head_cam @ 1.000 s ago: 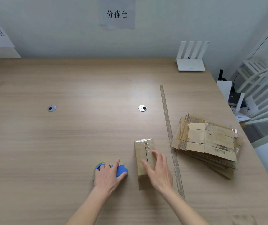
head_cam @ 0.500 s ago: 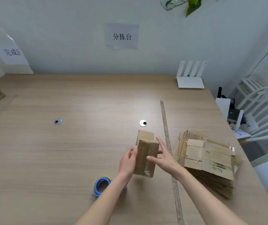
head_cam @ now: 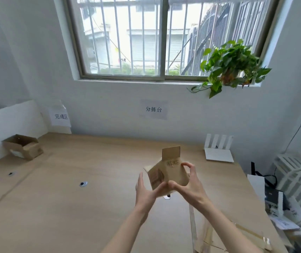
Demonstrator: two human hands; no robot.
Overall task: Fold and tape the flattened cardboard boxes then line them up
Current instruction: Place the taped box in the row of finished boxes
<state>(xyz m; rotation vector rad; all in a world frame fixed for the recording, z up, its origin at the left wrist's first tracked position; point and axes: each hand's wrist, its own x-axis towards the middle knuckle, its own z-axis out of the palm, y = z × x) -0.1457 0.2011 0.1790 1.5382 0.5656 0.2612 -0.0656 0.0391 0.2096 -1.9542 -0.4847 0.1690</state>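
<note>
You held a small cardboard box [head_cam: 168, 173] up in the air over the counter [head_cam: 84, 207], just right of the middle of the view. Your left hand [head_cam: 146, 191] cupped its lower left side with the fingers nearly straight and the thumb laid along the bottom edge; your right hand [head_cam: 189, 185] gripped its right side, fingers curled over the top corner and thumb pressed on the front face. One flap [head_cam: 171, 152] stood upright at 12 o'clock from the box. A dark printed band ran across the front face under the flap, too blurred to read.

On the white wall, a paper sign [head_cam: 153, 109] at 12 o'clock from the box read "分拣台". A second sign [head_cam: 61, 116], at 10 o'clock, read "完成区". Below that sign, an open cardboard box [head_cam: 23, 146] lay tilted at the counter's far left edge, with a white label on it that could not be read.

The counter was pale wood grain with two round metal grommets [head_cam: 83, 183] set into it. A white router [head_cam: 218, 150] with four upright antennas sat at 2 o'clock from the held box. A strip of tape [head_cam: 192, 223] ran along the counter at 5 o'clock, beside flattened cardboard [head_cam: 241, 234] at the lower right. Above, a barred window [head_cam: 162, 37] had a green trailing plant [head_cam: 231, 63] on its sill. A white chair [head_cam: 295, 179] stood at the right.
</note>
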